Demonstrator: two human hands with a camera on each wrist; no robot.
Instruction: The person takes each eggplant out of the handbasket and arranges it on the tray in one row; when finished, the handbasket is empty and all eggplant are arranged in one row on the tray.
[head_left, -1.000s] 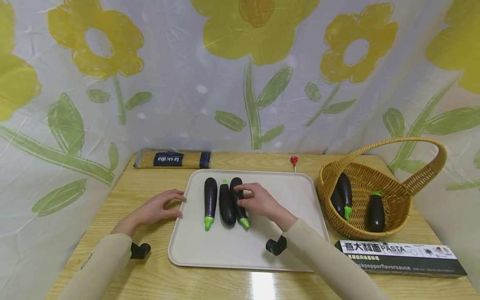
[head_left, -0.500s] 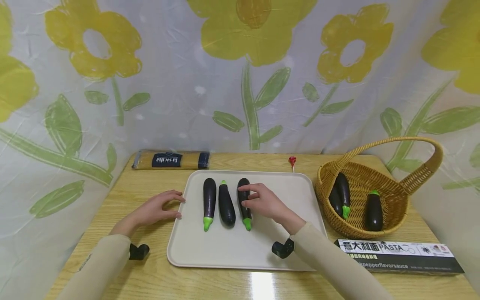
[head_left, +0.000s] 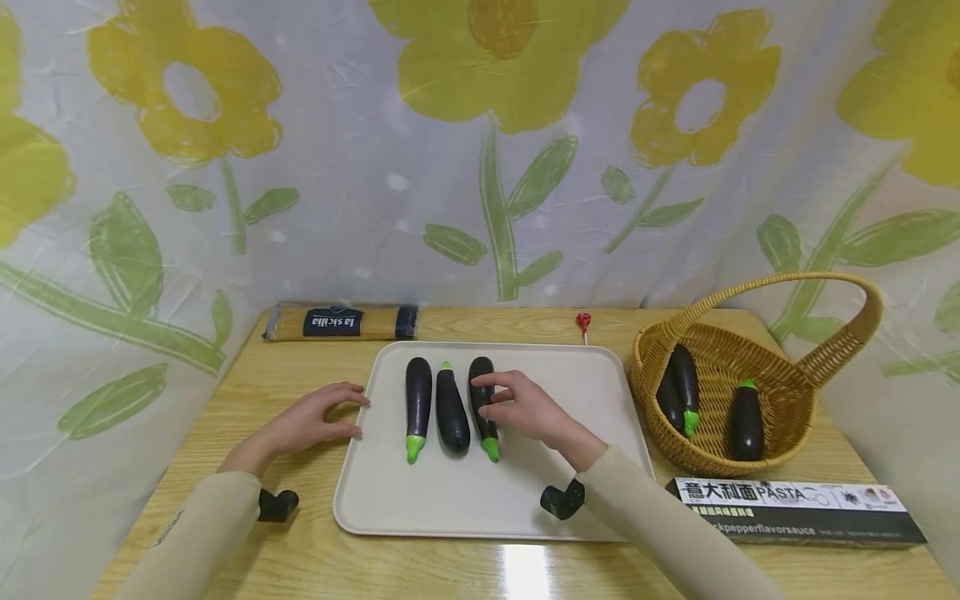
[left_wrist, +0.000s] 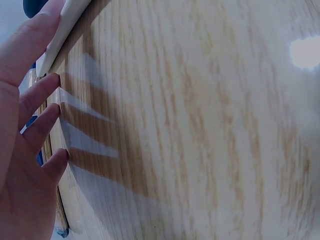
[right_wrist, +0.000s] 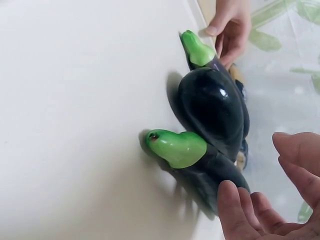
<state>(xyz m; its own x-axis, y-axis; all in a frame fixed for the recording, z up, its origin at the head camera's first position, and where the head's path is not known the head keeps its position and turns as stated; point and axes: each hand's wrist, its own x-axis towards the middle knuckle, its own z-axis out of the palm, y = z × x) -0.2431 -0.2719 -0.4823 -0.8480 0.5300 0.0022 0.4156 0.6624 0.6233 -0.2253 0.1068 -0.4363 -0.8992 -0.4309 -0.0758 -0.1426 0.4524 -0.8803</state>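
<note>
Three eggplants lie side by side on a white tray: a left eggplant [head_left: 418, 400], a middle eggplant [head_left: 452, 412] with its green end toward the back, and a right eggplant [head_left: 483, 400]. My right hand [head_left: 525, 408] is over the right eggplant, its index finger reaching across the top. In the right wrist view, fingertips [right_wrist: 228, 192] appear to touch that eggplant's dark body; the fingers are not wrapped round it. At the left rim of the tray [head_left: 570, 367], my left hand [head_left: 318, 421] has its fingers spread, with fingertips at the edge.
To the right stands a wicker basket [head_left: 720, 333] with a tall handle and several eggplants inside. A pasta box [head_left: 795, 512] lies before it. Behind the tray are a spaghetti packet [head_left: 337, 322] and a red lollipop [head_left: 583, 321]. A flowered curtain [head_left: 337, 208] closes the back.
The right eggplant first moved right, opening a gap beside the middle one, then shifted slightly back left with my right hand. My left hand has stayed at the tray's rim.
</note>
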